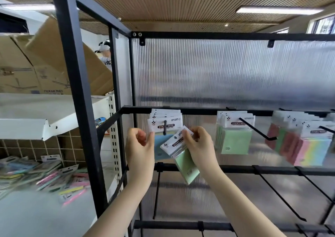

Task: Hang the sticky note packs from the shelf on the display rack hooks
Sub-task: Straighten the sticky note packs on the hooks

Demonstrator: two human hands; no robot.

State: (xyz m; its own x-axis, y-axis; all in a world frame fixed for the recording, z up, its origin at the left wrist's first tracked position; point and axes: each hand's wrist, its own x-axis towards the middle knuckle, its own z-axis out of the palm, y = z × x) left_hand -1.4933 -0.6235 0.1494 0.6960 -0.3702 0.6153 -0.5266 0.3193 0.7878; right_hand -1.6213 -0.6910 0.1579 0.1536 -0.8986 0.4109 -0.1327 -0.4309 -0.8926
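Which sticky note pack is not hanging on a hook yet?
The tilted green pack pinched by the right hand, before the leftmost hook; the other rack packs hang straight.
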